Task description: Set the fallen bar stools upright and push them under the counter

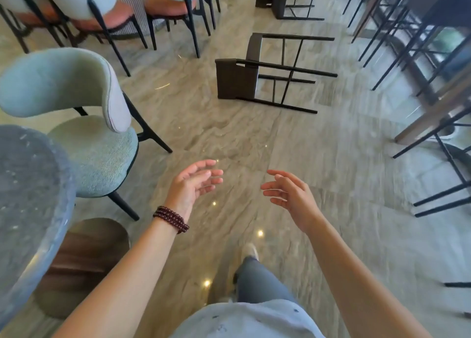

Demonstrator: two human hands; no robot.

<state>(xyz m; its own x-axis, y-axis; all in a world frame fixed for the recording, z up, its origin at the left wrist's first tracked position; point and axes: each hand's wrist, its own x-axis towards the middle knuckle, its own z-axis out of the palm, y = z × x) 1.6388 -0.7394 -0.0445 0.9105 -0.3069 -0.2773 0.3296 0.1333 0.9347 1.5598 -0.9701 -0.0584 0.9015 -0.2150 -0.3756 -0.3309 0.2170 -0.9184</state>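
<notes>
Stool (pixel 237 80) is lying tipped on its side on the floor (pixel 229 139) ahead, legs pointing toward the table (pixel 433 111) at right, while the left hand (pixel 196 182) and right hand (pixel 288 195) are hovering empty well short of it, fingers loosely spread, apparently readying a two-handed lift.

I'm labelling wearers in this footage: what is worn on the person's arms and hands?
No sleeves show on either arm. The left hand has a dark red beaded bracelet wound several times round its wrist. The right hand wears nothing visible: no ring, watch or glove.
</notes>
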